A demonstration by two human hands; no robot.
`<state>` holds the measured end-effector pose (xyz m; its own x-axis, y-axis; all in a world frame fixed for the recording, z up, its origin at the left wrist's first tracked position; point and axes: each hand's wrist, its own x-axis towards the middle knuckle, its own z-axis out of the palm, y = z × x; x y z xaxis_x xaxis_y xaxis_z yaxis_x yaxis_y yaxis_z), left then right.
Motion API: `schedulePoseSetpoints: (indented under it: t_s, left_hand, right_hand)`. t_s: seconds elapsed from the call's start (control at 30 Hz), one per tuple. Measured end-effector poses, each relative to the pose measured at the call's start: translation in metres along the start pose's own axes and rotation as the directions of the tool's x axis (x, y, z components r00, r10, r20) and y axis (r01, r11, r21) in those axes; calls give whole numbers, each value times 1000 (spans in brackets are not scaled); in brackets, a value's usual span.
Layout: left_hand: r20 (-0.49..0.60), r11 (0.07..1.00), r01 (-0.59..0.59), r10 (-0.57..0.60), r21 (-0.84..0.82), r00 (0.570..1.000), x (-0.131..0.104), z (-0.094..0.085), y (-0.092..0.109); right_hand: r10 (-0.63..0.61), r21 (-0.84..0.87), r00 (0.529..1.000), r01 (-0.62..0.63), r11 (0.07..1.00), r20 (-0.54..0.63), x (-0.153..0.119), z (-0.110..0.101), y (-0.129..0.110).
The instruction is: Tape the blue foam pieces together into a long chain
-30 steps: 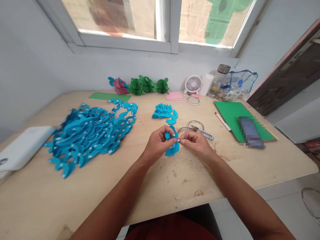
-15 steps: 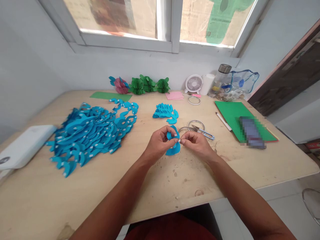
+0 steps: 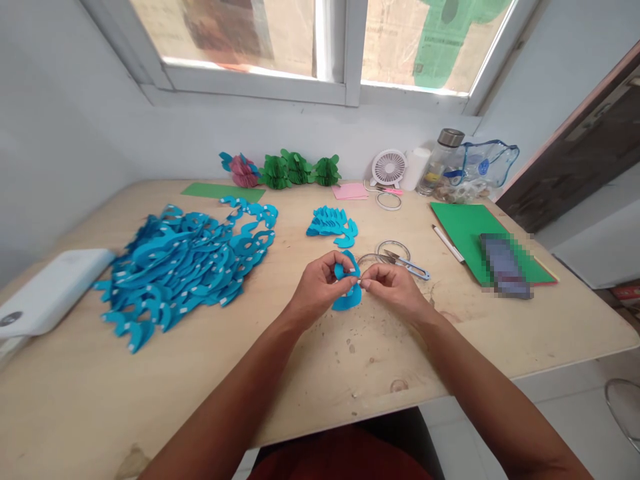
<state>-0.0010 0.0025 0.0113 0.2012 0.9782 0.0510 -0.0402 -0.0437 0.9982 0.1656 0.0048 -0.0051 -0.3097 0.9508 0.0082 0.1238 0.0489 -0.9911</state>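
Near the middle of the table, my left hand [image 3: 323, 285] pinches a curved blue paper piece [image 3: 349, 301], part of which hangs below the fingers. My right hand [image 3: 393, 288] is closed at the right edge of that piece, its fingertips on a tiny whitish bit, too small to make out, that meets the left fingertips. A roll of thin tape [image 3: 393, 242] and blue-handled thread snips [image 3: 417, 271] lie just behind my right hand. Farther back sits a small stack of blue paper pieces [image 3: 327, 221]. To the left spreads a large heap of blue pieces with white tabs [image 3: 185, 263].
Along the wall stand green paper shapes [image 3: 299, 168], a pink one [image 3: 243, 172], a small fan [image 3: 389, 167] and a bottle [image 3: 440, 163]. Right: green sheets [image 3: 460, 230], a pen [image 3: 448, 243], a blurred phone [image 3: 505, 263]. A white device [image 3: 55, 290] lies far left.
Both hands stay almost in the same place. The right fingertips have shifted very slightly against the left ones at the edge of the blue piece.
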Motion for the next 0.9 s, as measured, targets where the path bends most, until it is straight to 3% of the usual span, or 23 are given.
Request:
schedulePoseSetpoints:
  t_s: [0.47,0.9]
  left_hand:
    - [14,995,34,-33,-96,999,0,0,2]
    - [23,992,32,-29,-122,999,2,-3,1]
  right_hand:
    - [-39,-88,998,34,996,-50,0,-1,3]
    - [-12,-22,998,11,1000,-59,0,0,-1]
